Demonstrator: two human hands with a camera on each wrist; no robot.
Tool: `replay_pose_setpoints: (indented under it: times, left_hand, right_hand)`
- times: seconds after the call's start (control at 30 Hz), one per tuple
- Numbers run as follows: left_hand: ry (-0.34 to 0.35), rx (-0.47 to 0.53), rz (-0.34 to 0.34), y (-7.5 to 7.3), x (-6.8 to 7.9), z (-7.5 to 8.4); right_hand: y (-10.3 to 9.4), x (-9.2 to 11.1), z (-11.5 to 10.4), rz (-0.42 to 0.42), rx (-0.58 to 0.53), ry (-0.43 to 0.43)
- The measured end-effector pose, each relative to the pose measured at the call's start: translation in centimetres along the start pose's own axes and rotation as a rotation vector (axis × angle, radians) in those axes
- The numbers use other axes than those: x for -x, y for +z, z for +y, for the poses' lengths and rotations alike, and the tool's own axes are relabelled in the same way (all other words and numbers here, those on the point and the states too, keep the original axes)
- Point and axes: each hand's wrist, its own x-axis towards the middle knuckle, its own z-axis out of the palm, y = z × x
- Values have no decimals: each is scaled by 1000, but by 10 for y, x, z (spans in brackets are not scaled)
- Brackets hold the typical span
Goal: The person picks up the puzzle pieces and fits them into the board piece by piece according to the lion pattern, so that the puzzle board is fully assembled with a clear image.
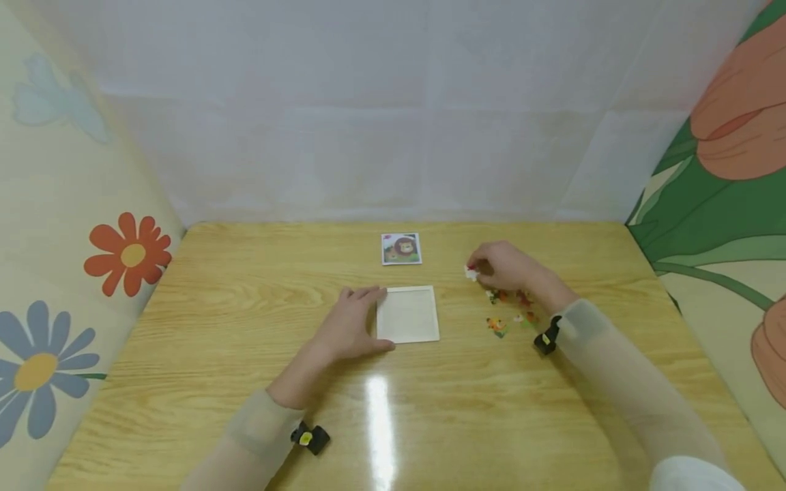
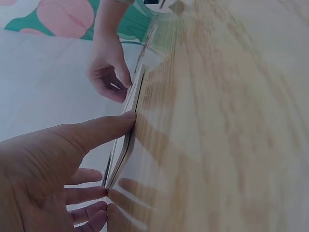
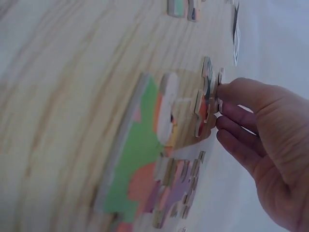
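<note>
A square white puzzle tray (image 1: 408, 315) with a raised rim lies on the table. My left hand (image 1: 353, 326) holds it at its left side, thumb at the near corner and fingers at the far one. In the left wrist view, the thumb (image 2: 104, 129) touches the tray's edge (image 2: 126, 140). To the right, my right hand (image 1: 505, 266) pinches a small white-and-red puzzle piece (image 1: 471, 273) between thumb and fingertips. Below that hand are several loose coloured puzzle pieces (image 1: 496, 326). A green-and-orange piece (image 3: 128, 154) shows large in the right wrist view.
A square lion picture card (image 1: 401, 249) lies behind the tray. The wooden table (image 1: 258, 273) meets a white cloth backdrop (image 1: 362, 150) at its far edge. Flower-printed panels (image 1: 55, 225) flank both sides. Each wrist wears a small black camera (image 1: 311, 438).
</note>
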Motion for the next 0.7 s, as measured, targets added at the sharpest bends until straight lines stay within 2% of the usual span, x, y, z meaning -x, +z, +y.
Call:
replay_pose_setpoints:
  times: [0.2,0.3,0.53,0.7]
  left_hand:
    - [4,6,-3,-1,-2,-2]
    - [14,3,-3,-1,-3,-2]
    - [21,-12,13,-5,0,-3]
    - [21,-38,11,-7,1,-8]
  right_hand:
    - [0,-2,-4,14,-57,47]
    - [1,-3,-9,35,-86,35]
    - [4,-11,-39,38,-162,-92]
    - [10,-24,-67,19,-155,-174]
